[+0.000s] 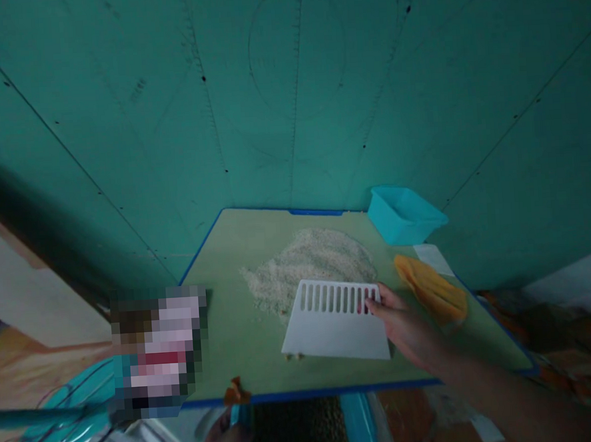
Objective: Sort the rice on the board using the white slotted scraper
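Observation:
My right hand (400, 324) grips the right end of a white plastic scraper (337, 335) with a row of slots along its upper edge. The scraper is over the board, just in front of a spread heap of pale grains (318, 256). Some fingers show through the slots. Low in view, my left hand (223, 439) is closed on the left wall of a blue tub (361, 424) below the board's front edge. Dark granular material (298, 431) lies in the tub. The lower part of the left hand is cut off by the frame.
A pale green board (232, 331) with blue edging carries the heap. At its back right stands a turquoise basin (405, 217), near an orange cloth (432, 289). An orange-brown scrap (236, 391) sits on the front edge. A blurred-out object (166, 349) stands left; a green wall (288, 101) rises behind.

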`<state>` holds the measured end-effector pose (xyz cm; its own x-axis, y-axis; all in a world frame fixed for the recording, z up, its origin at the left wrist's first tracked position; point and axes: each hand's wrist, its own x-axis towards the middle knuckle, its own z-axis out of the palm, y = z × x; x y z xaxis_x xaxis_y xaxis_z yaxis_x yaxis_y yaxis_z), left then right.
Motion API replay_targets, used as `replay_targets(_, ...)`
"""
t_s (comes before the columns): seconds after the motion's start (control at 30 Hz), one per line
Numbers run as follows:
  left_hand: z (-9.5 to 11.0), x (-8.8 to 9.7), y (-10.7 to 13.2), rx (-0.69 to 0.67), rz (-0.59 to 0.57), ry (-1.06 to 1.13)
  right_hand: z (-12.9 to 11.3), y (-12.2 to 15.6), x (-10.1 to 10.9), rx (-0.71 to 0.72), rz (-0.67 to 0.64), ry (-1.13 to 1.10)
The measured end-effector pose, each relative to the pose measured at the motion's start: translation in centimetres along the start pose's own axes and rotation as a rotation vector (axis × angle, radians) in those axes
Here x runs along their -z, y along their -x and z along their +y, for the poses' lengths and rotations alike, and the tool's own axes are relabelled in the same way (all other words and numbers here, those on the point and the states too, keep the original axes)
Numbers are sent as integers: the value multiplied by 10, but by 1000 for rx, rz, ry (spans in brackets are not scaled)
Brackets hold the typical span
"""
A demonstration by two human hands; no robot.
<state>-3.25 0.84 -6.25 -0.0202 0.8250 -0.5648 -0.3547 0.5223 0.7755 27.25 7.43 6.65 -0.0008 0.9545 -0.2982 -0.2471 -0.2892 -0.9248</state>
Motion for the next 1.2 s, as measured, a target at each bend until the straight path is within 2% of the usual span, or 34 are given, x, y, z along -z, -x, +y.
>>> replay_targets(0.4,-6,-1,4,-21,17,-25,7,13,-5,-79,-17,14)
replay_targets(0.63,-6,3,-4,-19,6,-48,8,21,-8,-119,-45,-1)
replay_targets(0.77,-7,6,-9,-13,21,-64,-2,6,-7,-35,-12,0)
replay_targets(0.93,-5,10,-6,-36,30,-88,-15,-30,-8,163,71,32)
replay_targets(1.07,1,17,-1,-52,35,-99,-15,-46,-14,162,57,54)
replay_targets(1.2,3,20,1,-54,45,-88,-11,-46,-18,152,26,57)
